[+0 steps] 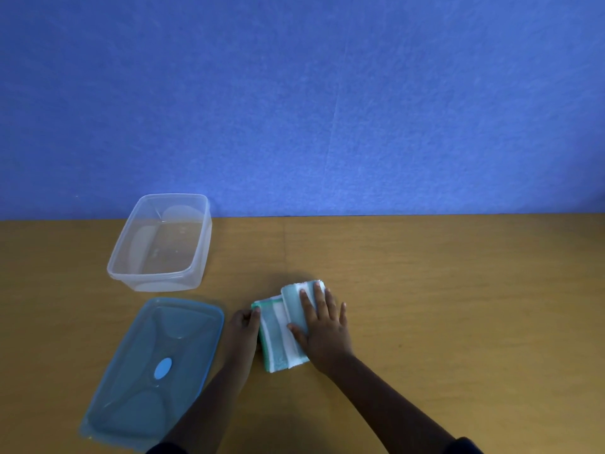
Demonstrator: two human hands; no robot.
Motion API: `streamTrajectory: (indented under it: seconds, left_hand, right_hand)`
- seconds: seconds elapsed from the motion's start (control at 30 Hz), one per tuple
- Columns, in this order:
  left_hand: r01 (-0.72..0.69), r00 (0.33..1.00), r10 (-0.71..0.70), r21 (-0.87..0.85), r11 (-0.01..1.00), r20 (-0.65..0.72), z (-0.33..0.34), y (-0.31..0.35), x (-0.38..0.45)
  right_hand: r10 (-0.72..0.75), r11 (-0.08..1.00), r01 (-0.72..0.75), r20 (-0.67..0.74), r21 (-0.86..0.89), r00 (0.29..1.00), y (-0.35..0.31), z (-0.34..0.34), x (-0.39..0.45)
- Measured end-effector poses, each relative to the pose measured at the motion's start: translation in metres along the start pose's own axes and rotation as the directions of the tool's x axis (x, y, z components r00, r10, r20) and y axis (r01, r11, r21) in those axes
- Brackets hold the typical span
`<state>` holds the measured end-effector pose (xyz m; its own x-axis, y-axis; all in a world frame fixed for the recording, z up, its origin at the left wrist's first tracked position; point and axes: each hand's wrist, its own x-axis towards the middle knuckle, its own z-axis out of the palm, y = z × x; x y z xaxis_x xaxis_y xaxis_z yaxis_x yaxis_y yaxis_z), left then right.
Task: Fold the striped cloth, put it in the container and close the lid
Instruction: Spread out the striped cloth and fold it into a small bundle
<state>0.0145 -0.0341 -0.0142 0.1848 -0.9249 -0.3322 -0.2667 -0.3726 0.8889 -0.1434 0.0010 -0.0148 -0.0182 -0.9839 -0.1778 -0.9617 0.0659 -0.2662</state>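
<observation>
The striped cloth [278,332], teal and white, lies folded into a small bundle on the wooden table near the middle. My right hand [322,326] rests flat on its right half with straight fingers. My left hand [244,326] grips the cloth's left edge, fingers curled at the near-left corner. The clear container [157,276] stands open at the back left. Its blue lid [124,388] lies flat on the table in front of it, left of my left forearm.
The wooden table [458,306] runs to the right of the cloth. A blue wall [294,93] stands right behind the table's far edge.
</observation>
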Motion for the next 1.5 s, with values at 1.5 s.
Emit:
streamTrajectory:
  seconds: [1.5]
  left_hand:
    - [0.324, 0.857, 0.020, -0.568, 0.757, 0.515, 0.008, 0.073, -0.053]
  right_hand:
    - [0.294, 0.464, 0.007, -0.162, 0.886, 0.942, -0.029, -0.093, -0.034]
